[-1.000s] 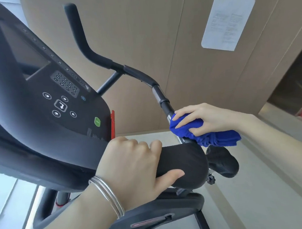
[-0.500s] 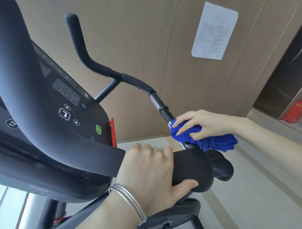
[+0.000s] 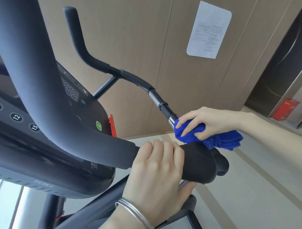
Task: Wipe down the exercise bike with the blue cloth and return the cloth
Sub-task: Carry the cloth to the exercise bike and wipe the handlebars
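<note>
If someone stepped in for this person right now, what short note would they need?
Left hand: gripping the padded black handlebar end, steadying.
Right hand: pressing the blue cloth around the far handlebar, just below its metal joint.
Done: can't tell which parts are already wiped.
Left: finish that bar, the console and the rest of the bike, then return the cloth.

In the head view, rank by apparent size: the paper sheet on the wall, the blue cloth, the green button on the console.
1. Paper sheet, though it is farthest from the camera.
2. Blue cloth, partly covered by the right hand.
3. Green button, clearly smallest.
</note>
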Demonstrator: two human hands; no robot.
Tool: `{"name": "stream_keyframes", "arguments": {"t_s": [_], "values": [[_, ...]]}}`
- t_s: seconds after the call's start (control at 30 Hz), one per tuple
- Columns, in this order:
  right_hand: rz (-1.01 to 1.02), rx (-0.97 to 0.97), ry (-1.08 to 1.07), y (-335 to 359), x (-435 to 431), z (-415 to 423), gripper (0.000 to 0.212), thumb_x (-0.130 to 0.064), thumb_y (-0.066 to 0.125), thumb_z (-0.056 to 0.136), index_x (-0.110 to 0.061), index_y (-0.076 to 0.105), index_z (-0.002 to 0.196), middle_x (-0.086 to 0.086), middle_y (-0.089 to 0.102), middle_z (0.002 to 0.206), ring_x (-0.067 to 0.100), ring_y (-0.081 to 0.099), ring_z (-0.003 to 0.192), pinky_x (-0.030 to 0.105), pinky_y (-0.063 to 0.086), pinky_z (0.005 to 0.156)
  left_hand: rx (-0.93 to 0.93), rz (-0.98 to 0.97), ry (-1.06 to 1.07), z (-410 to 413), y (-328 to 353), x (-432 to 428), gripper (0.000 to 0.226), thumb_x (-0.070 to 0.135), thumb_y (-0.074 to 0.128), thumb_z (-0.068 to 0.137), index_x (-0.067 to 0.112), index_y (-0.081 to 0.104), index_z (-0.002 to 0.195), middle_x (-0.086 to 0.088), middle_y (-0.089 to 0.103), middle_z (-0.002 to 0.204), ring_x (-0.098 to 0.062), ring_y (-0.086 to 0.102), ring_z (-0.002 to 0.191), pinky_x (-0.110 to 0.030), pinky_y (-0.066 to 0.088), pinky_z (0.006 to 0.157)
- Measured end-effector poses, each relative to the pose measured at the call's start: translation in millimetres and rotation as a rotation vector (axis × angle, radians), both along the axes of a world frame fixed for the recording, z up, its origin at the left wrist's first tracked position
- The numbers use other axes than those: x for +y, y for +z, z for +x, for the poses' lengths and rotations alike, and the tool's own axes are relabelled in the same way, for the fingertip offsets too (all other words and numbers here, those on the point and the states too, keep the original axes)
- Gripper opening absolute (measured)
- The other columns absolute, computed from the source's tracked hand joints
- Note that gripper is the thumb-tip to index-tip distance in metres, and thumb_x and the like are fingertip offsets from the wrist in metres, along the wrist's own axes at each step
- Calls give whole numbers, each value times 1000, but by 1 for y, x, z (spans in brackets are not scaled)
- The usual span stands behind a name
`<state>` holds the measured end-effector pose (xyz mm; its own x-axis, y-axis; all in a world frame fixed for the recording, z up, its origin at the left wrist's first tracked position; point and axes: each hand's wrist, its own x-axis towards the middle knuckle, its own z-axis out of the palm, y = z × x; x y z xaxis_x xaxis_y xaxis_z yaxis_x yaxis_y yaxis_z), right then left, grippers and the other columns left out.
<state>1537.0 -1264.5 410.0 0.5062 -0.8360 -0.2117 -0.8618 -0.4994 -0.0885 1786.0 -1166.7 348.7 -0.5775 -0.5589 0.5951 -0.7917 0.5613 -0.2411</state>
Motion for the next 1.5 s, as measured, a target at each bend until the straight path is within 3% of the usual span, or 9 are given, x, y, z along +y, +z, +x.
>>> {"name": "stream_keyframes", "arguments": {"t_s": [0.23,0.33,0.5,0.6,0.73,0.93,1.17,1.37,1.5], "values": [[-25,255,55,5,-36,40,35,-6,55,77,-17,70,107,-7,55,128,20,44,115,41,40,96,18,-7,6,1,3,-1,58,64,46,74,12,66,87,2,57,67,-19,52,58,-26,40,56],[-25,294,49,7,-47,46,34,-9,57,79,-19,69,109,-8,54,129,21,38,117,40,38,99,21,-20,-19,3,4,-3,57,65,45,74,13,66,85,4,57,65,-18,52,57,-25,40,55],[29,174,100,3,-21,16,35,-18,55,74,-32,69,104,-23,52,125,8,36,118,28,36,98,44,-13,-34,2,1,-3,53,63,47,75,14,66,81,3,57,65,-19,53,57,-29,43,56],[-15,82,52,0,-28,11,35,-10,57,76,-28,70,103,-21,53,125,10,39,118,25,32,99,71,-23,-24,1,-1,-3,53,61,48,75,12,66,84,2,56,65,-20,52,58,-30,36,59],[-104,-30,-93,-3,-40,20,33,-8,55,79,-22,71,105,-16,52,129,17,41,118,31,34,100,85,-19,-28,1,0,-3,54,60,49,75,10,67,85,2,57,65,-20,52,57,-30,44,55],[6,69,119,-7,-20,13,32,-20,55,71,-29,71,96,-23,55,121,4,39,113,23,34,97,91,-50,-32,2,-1,-3,52,57,44,80,10,66,82,0,58,67,-21,53,58,-33,30,61],[-64,-223,-154,-11,-37,5,35,-6,56,74,-25,72,98,-23,54,123,9,48,110,34,41,96,100,-53,-44,2,-2,-3,54,58,50,78,7,67,87,-2,59,69,-22,55,60,-33,31,62],[78,12,71,-6,-16,12,31,-20,55,69,-34,71,91,-29,54,118,7,44,114,25,38,93,110,-53,-68,3,-3,-5,52,58,47,80,10,67,83,1,58,66,-20,54,57,-32,44,54],[58,-86,-67,-5,-30,14,36,-9,55,72,-32,71,94,-27,54,120,10,51,102,22,43,79,108,-46,-74,3,-2,-4,55,59,46,79,9,67,85,0,58,65,-21,55,57,-32,47,53]]}}
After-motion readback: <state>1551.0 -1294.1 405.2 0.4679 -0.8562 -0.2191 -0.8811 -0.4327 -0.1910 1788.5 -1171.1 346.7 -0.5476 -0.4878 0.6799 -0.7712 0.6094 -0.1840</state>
